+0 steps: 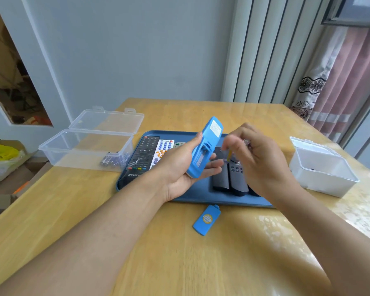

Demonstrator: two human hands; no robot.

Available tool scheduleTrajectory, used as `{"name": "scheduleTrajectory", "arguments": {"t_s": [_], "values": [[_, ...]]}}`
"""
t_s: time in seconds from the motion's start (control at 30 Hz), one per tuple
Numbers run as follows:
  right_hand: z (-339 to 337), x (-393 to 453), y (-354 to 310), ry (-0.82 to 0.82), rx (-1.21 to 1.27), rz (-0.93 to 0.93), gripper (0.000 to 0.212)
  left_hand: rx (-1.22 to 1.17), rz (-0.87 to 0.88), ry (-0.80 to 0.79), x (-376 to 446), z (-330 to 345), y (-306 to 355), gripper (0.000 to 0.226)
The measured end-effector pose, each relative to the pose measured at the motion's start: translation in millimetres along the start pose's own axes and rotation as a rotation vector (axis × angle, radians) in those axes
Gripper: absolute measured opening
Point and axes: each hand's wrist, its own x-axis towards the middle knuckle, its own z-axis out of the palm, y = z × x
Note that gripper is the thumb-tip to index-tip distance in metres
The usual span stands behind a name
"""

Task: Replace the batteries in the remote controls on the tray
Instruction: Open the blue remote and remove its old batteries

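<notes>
Fingers (pixel 247 144) of right hand (pixel 263 165) pinch a small battery, blurred. Blue remote (pixel 203 150), gripped by left hand (pixel 179 167), lies at 9 o'clock from them; long axis runs 7 to 1 o'clock, bay open. Cover (pixel 207 220) at 6, off the tray (pixel 197 189).

long black button remote control (pixel 144 155) at frame centre-left | white lettering at its near end, seen upside down, unreadable | light-blue plastic remote (pixel 203 149) and blue battery cover (pixel 207 219) stickers | print too small

arms: two, bare to past elbow | sleeves: none seen | left grip (pixel 179 165) | right grip (pixel 259 159): no rings
</notes>
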Motion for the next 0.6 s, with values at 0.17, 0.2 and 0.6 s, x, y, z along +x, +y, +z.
{"name": "scheduleTrajectory", "arguments": {"t_s": [0.17, 0.2, 0.6], "values": [[-3, 1, -9, -0.145, 0.741, 0.691, 0.034, -0.138, 0.099, 0.106, 5, -2, 4, 0.046], [-4, 0, -8, -0.185, 0.761, 0.774, 0.034, -0.162, 0.111, 0.124, 5, -3, 5, 0.045], [-4, -5, 2, -0.379, 0.673, 0.742, 0.028, -0.361, 0.303, 0.311, 4, -6, 19, 0.032]]}}
